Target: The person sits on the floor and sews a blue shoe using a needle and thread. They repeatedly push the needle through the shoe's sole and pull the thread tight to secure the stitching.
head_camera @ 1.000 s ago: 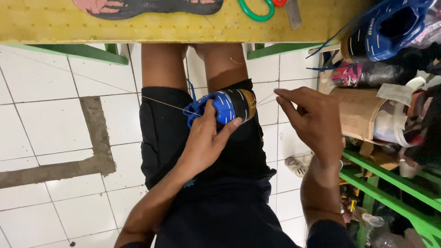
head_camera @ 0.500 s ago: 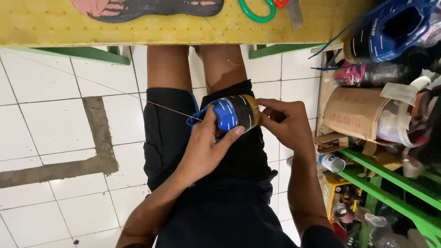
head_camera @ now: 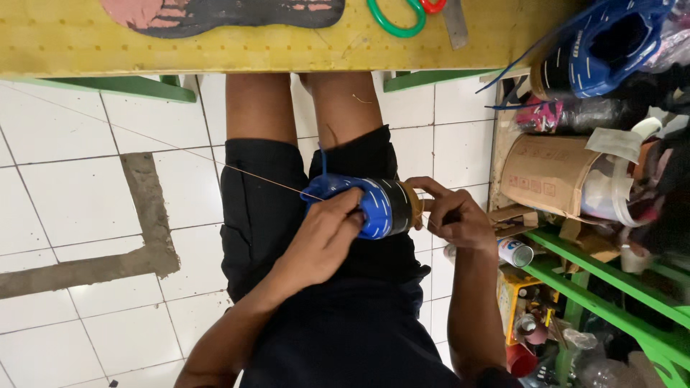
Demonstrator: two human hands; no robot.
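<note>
A blue shoe (head_camera: 374,205) with a black band and tan sole lies across my lap, over black shorts. My left hand (head_camera: 323,241) is wrapped around its blue upper, holding it steady. My right hand (head_camera: 449,215) pinches at the tan sole end of the shoe, fingers closed on something small that I cannot make out. A thin taut thread (head_camera: 244,172) runs from the shoe's toe end out to the left over the floor tiles.
A yellow workbench (head_camera: 287,43) spans the top, carrying a dark shoe sole (head_camera: 215,13) and green-handled scissors (head_camera: 395,18). On the right, green shelving (head_camera: 611,287) holds a second blue shoe (head_camera: 604,47), a cardboard box (head_camera: 546,172), cans and clutter. White floor tiles lie left.
My right hand has come back from the right to the shoe's sole end and closed its fingers there. The left hand has stayed on the shoe.
</note>
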